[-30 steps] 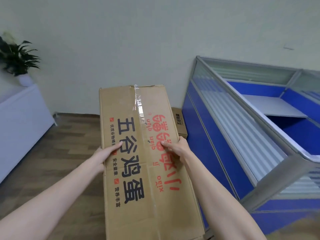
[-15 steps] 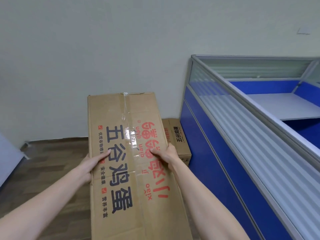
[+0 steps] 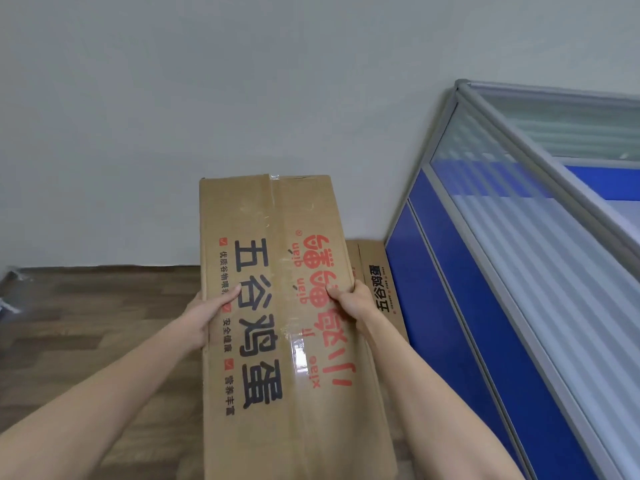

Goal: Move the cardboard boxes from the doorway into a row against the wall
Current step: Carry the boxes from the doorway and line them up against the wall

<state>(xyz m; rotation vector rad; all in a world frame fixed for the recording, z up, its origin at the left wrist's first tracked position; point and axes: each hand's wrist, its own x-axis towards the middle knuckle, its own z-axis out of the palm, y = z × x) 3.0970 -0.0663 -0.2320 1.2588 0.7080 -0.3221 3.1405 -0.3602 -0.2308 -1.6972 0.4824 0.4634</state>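
Wood-pattern floor at far left, running to the pale wall ahead. My left hand grips the left long edge of the egg carton, thumb laid on the printed top face, the other fingers hidden round the side. The carton, a long corrugated box sealed with clear tape down its centre seam, is carried off the floor between both hands, its far end pointing at the wall. My right hand clamps the opposite long edge at about the same station, fingers curled over the top face. To its right, a second carton of the same print already lies on the floor, apparently against the wall, just beside the blue office partition. Handling, as a judgement: the board looks stiff and holds its shape under a side grip; the egg labelling suggests fragile contents, so I should lower it level and not drop it. The glossy tape may be slippery; bare cardboard at mid-length, as here, seems the better hold. Weight cannot be told.
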